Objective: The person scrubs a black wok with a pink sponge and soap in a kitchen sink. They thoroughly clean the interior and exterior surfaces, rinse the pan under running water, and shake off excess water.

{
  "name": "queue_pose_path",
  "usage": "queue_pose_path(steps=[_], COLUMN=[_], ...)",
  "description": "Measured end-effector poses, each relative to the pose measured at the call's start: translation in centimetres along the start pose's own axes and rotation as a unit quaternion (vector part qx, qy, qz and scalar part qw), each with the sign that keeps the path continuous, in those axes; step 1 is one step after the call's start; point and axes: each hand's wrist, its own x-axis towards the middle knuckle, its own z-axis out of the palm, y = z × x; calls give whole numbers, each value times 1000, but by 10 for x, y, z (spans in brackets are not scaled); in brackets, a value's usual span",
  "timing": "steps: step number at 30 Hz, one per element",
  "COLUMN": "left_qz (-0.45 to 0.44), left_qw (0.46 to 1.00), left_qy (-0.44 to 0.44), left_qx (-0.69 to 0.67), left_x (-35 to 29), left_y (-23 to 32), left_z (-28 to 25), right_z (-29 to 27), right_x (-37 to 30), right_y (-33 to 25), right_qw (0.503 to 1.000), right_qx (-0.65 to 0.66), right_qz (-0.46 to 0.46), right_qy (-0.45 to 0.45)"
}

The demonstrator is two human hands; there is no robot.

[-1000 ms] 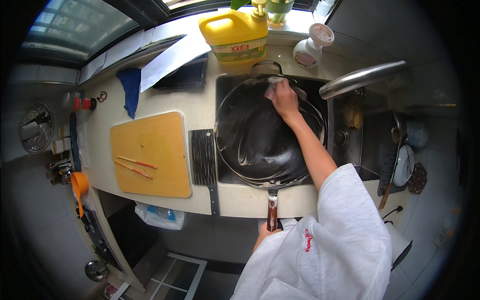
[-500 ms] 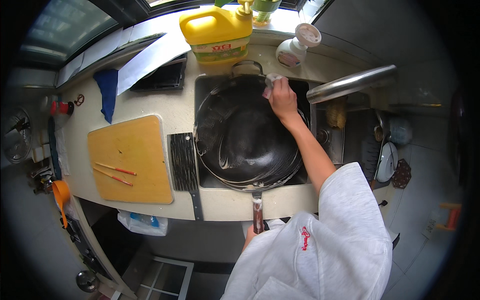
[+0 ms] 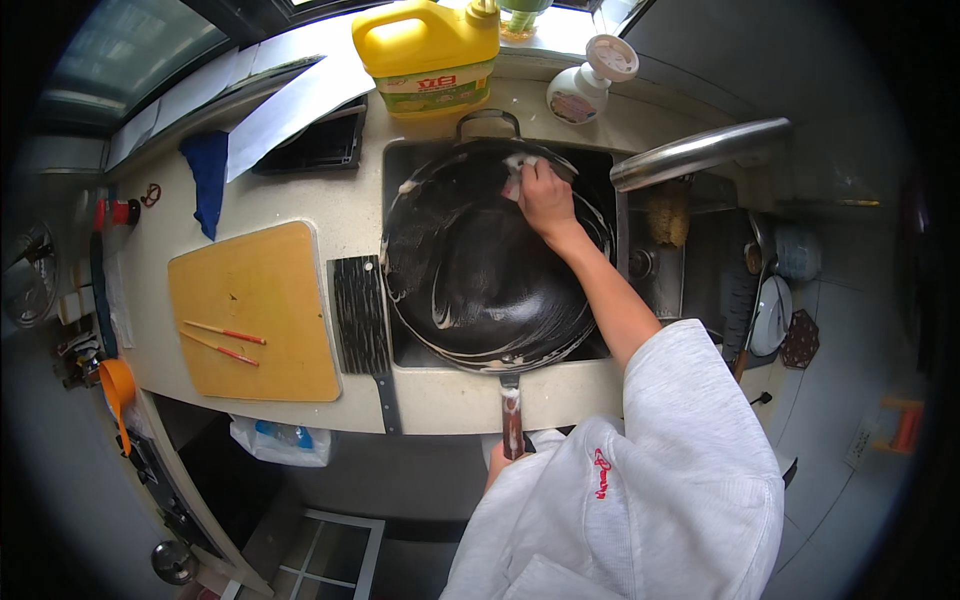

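A large black wok (image 3: 490,270) with streaks of suds lies over the sink (image 3: 400,160). Inside its far wall, my right hand (image 3: 547,200) presses a soapy white-and-pink wad (image 3: 515,180), a cloth or a sponge; I cannot tell which. My fingers are closed around it. Toward me points the wok's brown handle (image 3: 512,425), with foam on it. At its end my left hand (image 3: 495,463) is closed on the handle, partly hidden by the handle and my grey shirt. A loop handle (image 3: 488,120) stands at the wok's far rim.
Left of the wok lie a black-patterned cleaver (image 3: 358,310) and a wooden cutting board (image 3: 250,310) with two chopsticks (image 3: 225,333). Behind are a yellow jug (image 3: 430,50) and a white pump bottle (image 3: 580,92). A steel tube-shaped faucet (image 3: 700,153) juts over the right side.
My right hand has moved the wad left and slightly down along the wok's far inner wall, off the rim. My left hand stays at the handle. The whole view has shifted a little.
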Motion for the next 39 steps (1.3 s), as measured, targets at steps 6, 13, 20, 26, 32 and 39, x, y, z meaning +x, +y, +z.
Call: queue_pose_path(steps=[6, 13, 20, 26, 32, 39], left_qz=[9, 14, 17, -7, 21, 35], left_qw=[1000, 999, 999, 996, 996, 990], left_qy=[-11, -31, -28, -16, -35, -43], left_qx=[2, -3, -32, -85, -80, -131], left_x=[0, -8, 0, -3, -4, -7], left_y=[3, 17, 6, 8, 10, 9], left_z=[0, 10, 5, 14, 18, 23], right_z=[36, 22, -3, -76, -48, -79], right_x=[28, 31, 53, 45, 56, 41], right_y=[-96, -46, -31, 16, 19, 40], right_qw=[978, 993, 949, 792, 806, 740], right_qx=[147, 106, -130, -331, -232, -235], right_qz=[-145, 37, -280, -398, -466, -525], right_qy=[5, 39, -60, -323, -283, -348])
